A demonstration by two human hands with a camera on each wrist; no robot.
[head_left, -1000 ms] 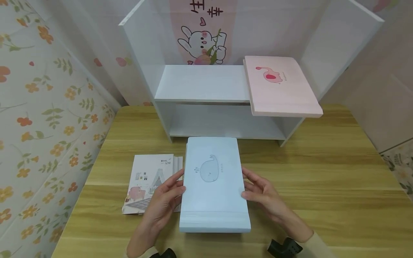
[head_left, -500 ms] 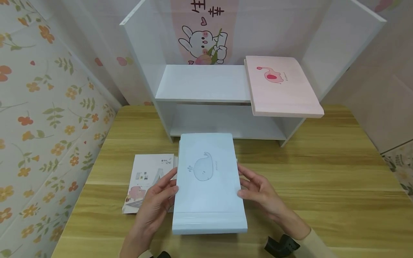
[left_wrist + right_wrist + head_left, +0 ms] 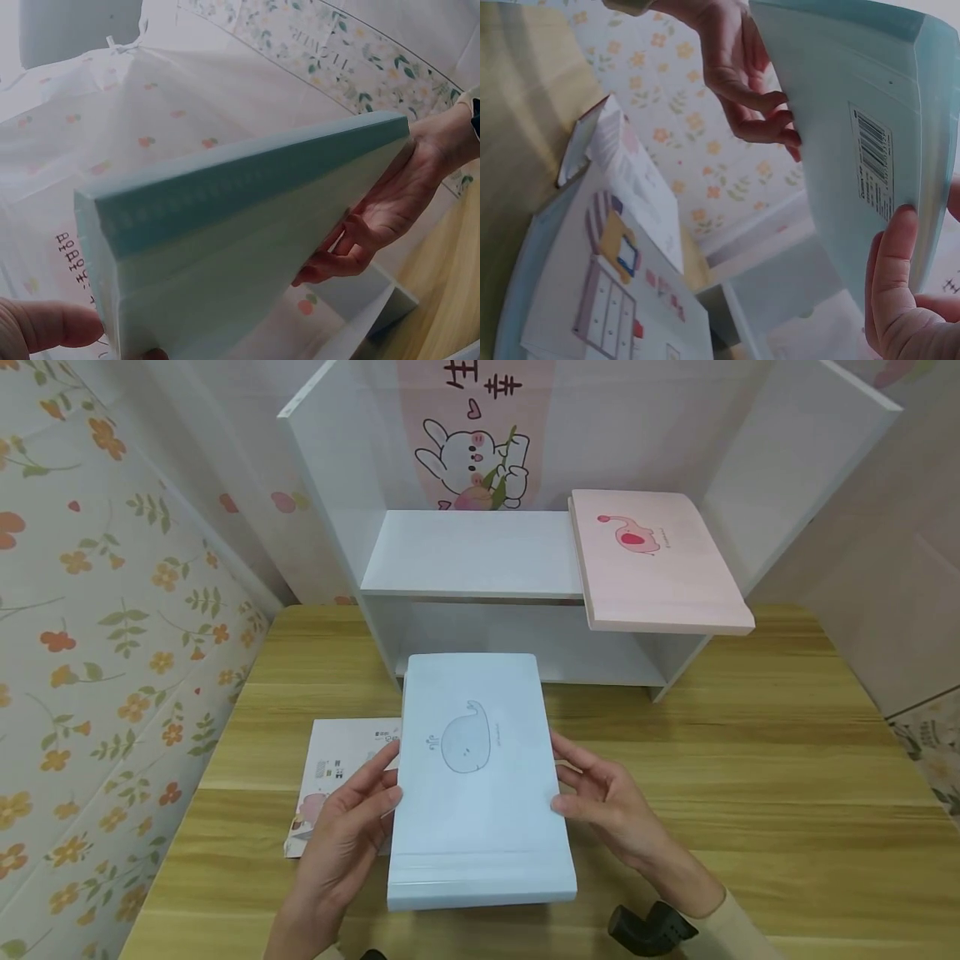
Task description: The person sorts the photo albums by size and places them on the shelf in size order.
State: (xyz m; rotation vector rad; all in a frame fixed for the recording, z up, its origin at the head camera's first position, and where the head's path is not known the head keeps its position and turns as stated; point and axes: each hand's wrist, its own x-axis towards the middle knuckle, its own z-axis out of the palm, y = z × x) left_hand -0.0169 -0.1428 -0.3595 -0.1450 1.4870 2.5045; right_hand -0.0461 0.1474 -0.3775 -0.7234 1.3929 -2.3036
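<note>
A flat, light blue case (image 3: pixel 480 785) with a whale drawing is held up above the table, its lipped end nearest the person. The left hand (image 3: pixel 345 831) grips its left long side, thumb on top and fingers at the edge. The right hand (image 3: pixel 611 814) holds the opposite side in the same way. A barcode label (image 3: pixel 874 161) shows on its underside in the right wrist view. Beneath and to the left lies a white printed box (image 3: pixel 330 752), partly hidden by the left hand and the case. A similar pink case (image 3: pixel 663 560) with an elephant drawing lies on the shelf.
A white shelf unit (image 3: pixel 480 556) with tall side panels stands at the back of the wooden table (image 3: pixel 795 777). The pink case overhangs its front edge at right. A floral curtain (image 3: pixel 127 652) hangs along the left.
Both hands have raised the blue case and shifted it slightly left. It now covers more of the printed box and overlaps the shelf's lower front edge in view.
</note>
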